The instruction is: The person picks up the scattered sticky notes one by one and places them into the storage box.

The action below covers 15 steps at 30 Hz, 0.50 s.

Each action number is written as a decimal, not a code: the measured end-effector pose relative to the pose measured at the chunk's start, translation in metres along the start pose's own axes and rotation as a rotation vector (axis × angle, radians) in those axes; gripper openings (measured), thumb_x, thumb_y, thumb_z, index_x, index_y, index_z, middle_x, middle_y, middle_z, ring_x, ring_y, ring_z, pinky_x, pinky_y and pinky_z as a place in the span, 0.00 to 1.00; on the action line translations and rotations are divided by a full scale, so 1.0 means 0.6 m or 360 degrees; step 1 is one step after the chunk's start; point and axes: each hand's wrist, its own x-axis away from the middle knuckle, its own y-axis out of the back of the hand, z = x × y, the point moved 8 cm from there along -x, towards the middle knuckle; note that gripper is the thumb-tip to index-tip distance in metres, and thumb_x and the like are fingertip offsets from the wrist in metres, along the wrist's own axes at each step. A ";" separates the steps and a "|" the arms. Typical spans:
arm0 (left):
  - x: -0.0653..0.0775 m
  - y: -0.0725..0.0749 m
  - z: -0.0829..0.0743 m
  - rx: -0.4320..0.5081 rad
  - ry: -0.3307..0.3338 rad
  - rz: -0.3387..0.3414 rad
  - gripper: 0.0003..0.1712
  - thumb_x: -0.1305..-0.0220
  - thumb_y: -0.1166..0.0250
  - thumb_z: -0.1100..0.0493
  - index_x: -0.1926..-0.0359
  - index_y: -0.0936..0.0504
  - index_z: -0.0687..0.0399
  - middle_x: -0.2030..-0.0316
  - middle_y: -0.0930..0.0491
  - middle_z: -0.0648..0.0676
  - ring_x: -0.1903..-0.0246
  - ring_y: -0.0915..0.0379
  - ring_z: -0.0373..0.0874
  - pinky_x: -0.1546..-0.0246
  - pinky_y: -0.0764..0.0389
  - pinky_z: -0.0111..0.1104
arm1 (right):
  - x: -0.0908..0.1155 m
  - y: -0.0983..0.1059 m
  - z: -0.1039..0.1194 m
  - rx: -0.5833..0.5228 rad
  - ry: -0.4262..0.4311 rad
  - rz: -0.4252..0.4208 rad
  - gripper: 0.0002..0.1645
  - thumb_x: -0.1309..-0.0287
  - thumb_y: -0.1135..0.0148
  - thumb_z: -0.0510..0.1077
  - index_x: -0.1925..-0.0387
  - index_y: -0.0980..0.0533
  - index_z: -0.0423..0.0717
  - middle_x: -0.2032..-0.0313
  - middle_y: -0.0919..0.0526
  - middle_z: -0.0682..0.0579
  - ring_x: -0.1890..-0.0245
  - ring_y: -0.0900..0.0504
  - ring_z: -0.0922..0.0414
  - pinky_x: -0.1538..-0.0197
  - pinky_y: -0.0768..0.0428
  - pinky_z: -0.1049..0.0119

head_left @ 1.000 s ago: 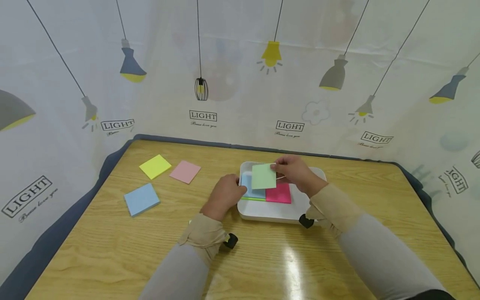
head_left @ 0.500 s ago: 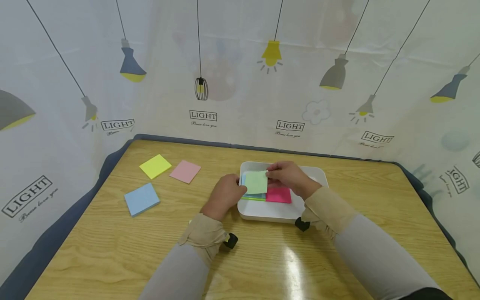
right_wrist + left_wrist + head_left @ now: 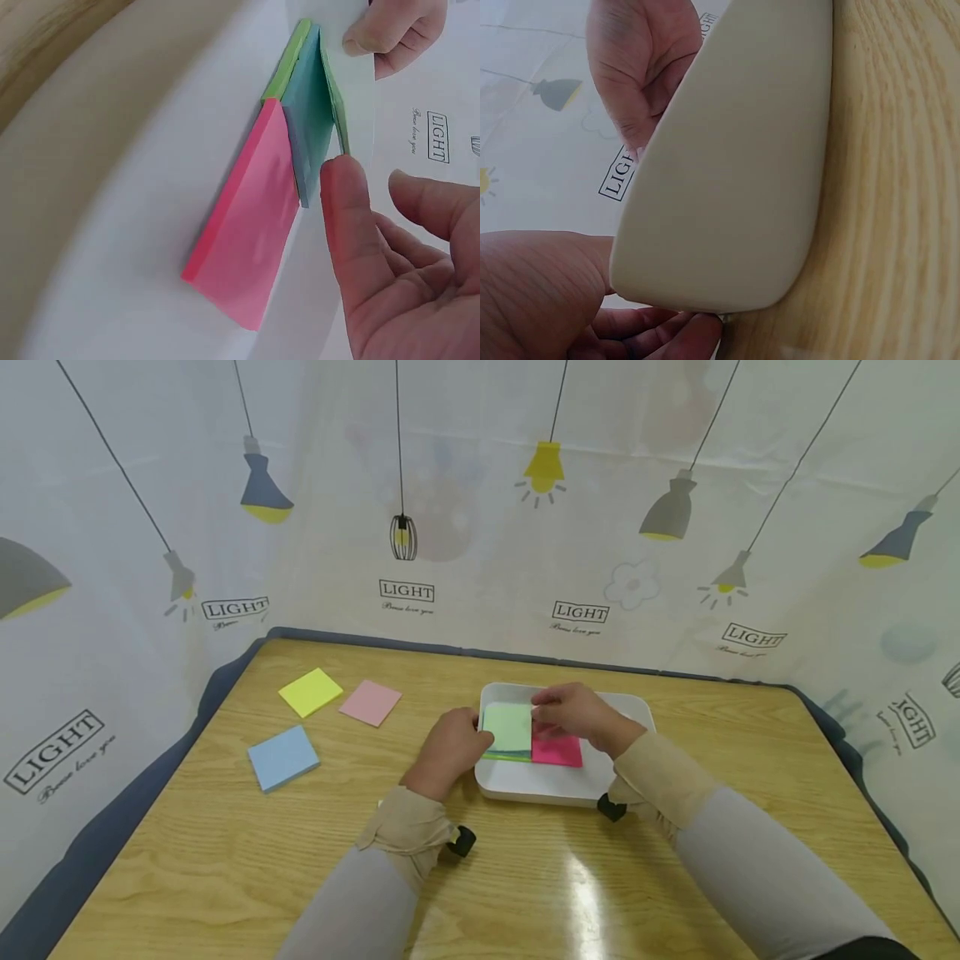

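A white tray (image 3: 543,788) stands on the table, and my left hand (image 3: 450,747) grips its left end, thumb at the rim. A pale green sticky-note pad (image 3: 507,727) lies over a blue pad (image 3: 309,97) in the tray's left part. In the right wrist view it tilts up from the blue one. A bright green pad (image 3: 287,64) shows beneath the blue. Beside them sits a hot-pink pad (image 3: 558,752). My right hand (image 3: 583,717) is over the tray, one fingertip at the pale green pad's edge and the thumb apart from it.
Left of the tray lie a yellow pad (image 3: 311,692), a pale pink pad (image 3: 371,702) and a blue note pad (image 3: 283,758). A printed cloth (image 3: 480,527) hangs behind the wooden table (image 3: 225,877).
My right hand has brought the pale green pad left and down onto the blue one, and its thumb and finger have come apart. My left hand has stayed at the tray's end.
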 end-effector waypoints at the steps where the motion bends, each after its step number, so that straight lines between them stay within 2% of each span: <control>1: 0.000 0.000 0.000 -0.0001 0.0000 0.0002 0.14 0.42 0.44 0.54 0.58 0.22 0.57 0.66 0.21 0.51 0.70 0.28 0.43 0.68 0.25 0.35 | 0.001 0.000 0.000 0.0023 0.0007 0.0007 0.24 0.40 0.43 0.40 0.43 0.31 0.37 0.55 0.19 0.37 0.60 0.19 0.48 0.52 0.20 0.53; 8: 0.001 0.001 -0.003 -0.0007 -0.0025 -0.0004 0.12 0.42 0.44 0.54 0.60 0.21 0.56 0.67 0.21 0.51 0.71 0.28 0.43 0.69 0.25 0.34 | 0.000 0.001 -0.006 0.0148 0.0033 -0.0007 0.25 0.42 0.42 0.40 0.44 0.32 0.36 0.56 0.19 0.37 0.62 0.18 0.50 0.55 0.18 0.55; 15: 0.002 0.002 -0.004 0.0006 -0.0042 -0.0005 0.13 0.42 0.44 0.55 0.60 0.21 0.56 0.68 0.21 0.51 0.71 0.28 0.42 0.70 0.25 0.34 | 0.006 0.005 -0.006 0.0160 0.0024 0.0013 0.26 0.41 0.42 0.43 0.43 0.32 0.37 0.54 0.20 0.38 0.61 0.19 0.50 0.54 0.19 0.55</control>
